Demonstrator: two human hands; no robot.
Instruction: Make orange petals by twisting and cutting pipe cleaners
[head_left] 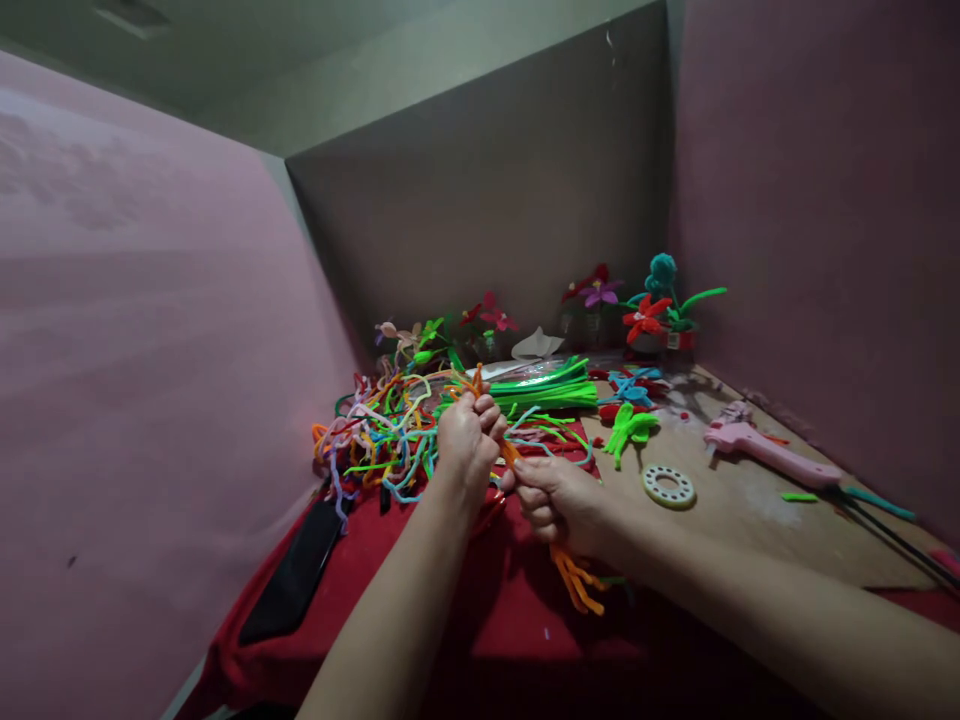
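My left hand (466, 438) is closed in a fist around the upper end of a bunch of orange pipe cleaners (576, 580), whose tips poke out above my knuckles. My right hand (551, 498) is closed round the same bunch lower down, and the loose orange ends hang out beneath it over the red cloth (480, 620). Both hands hover just in front of a tangled heap of mixed-colour pipe cleaners (379, 440).
A bundle of straight green pipe cleaners (551, 390) lies behind the hands. Finished pipe-cleaner flowers (649, 310) stand along the back wall. A pink glue gun (765, 452) and a white ring (668, 487) lie on the wooden board at right. A black strip (296, 575) lies at left.
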